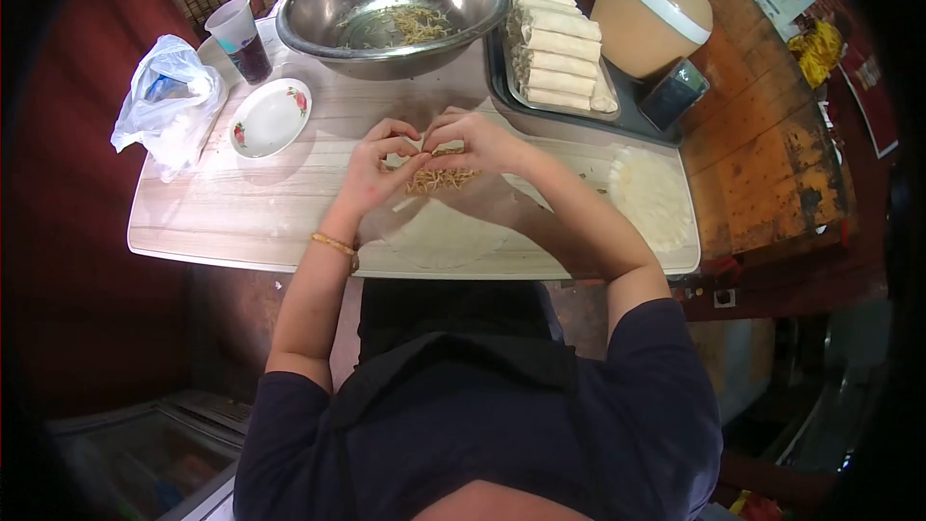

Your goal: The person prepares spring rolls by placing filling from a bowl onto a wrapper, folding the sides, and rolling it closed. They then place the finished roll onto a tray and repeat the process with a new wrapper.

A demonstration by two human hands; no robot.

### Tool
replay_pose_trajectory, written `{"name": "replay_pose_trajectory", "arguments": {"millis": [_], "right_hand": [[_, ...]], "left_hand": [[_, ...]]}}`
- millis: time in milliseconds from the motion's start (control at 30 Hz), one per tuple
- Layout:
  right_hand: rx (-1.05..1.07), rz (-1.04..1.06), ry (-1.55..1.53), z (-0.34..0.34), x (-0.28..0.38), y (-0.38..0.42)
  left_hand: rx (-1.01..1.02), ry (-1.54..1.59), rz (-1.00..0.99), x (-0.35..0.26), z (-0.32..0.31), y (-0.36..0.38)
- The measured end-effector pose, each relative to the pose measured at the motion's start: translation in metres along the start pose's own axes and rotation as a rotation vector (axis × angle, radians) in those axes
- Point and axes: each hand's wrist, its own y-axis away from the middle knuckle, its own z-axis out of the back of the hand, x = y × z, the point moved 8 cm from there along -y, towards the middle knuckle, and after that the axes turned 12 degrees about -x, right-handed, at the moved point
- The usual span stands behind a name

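Observation:
My left hand point(378, 172) and my right hand point(479, 143) meet over a thin pale spring roll wrapper point(444, 236) lying flat near the table's front edge. A strip of shredded bean sprout filling point(442, 179) lies across the wrapper's far part. Thumbs and fingers of both hands are pinched together at the filling's far side, apparently on the wrapper's far edge, which the fingers mostly cover. To the right is a stack of round pale wrappers point(651, 198). Finished rolls point(559, 43) are piled on a metal tray at the back right.
A large steel bowl point(318, 48) with leftover filling stands at the back. On the left are a flowered dish point(270, 121), a plastic cup point(241, 39) and a plastic bag point(174, 101). A beige cooler jug point(641, 14) and a dark glass point(675, 95) stand at right.

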Motion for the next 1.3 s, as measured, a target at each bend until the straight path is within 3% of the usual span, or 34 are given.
{"name": "replay_pose_trajectory", "arguments": {"millis": [67,133,267,333,433,567,733,833,967,1033,1300], "right_hand": [[-0.024,0.082,-0.047,-0.003,0.002,0.004],[0.052,0.127,0.129,-0.007,0.000,0.011],[0.045,0.122,0.110,0.003,-0.004,0.019],[0.052,-0.107,-0.079,0.007,-0.005,0.025],[-0.014,-0.078,-0.018,0.004,-0.001,0.041],[-0.095,-0.011,0.062,-0.009,-0.017,0.051],[-0.047,-0.235,0.061,-0.005,-0.018,0.047],[-0.090,-0.082,-0.077,0.004,-0.010,0.046],[-0.094,-0.181,-0.095,0.016,-0.013,0.051],[-0.146,-0.024,0.009,0.021,-0.006,0.052],[-0.143,-0.058,0.070,0.003,-0.021,0.056]], "left_hand": [[-0.013,-0.022,-0.007,-0.002,0.003,0.000],[0.028,-0.064,0.076,0.004,0.003,0.001],[0.112,-0.036,0.083,0.013,-0.008,0.006],[0.265,0.036,0.128,0.018,-0.024,0.014],[0.351,-0.213,0.004,0.001,-0.027,0.015],[0.340,-0.224,0.036,0.012,-0.027,0.016],[0.344,-0.265,0.002,0.009,-0.027,0.014],[0.336,-0.285,-0.023,-0.003,-0.025,0.015],[0.334,-0.184,0.096,-0.004,-0.030,0.017],[0.322,-0.138,0.097,-0.005,-0.036,0.019],[0.318,-0.212,0.255,0.004,-0.041,0.022]]}}
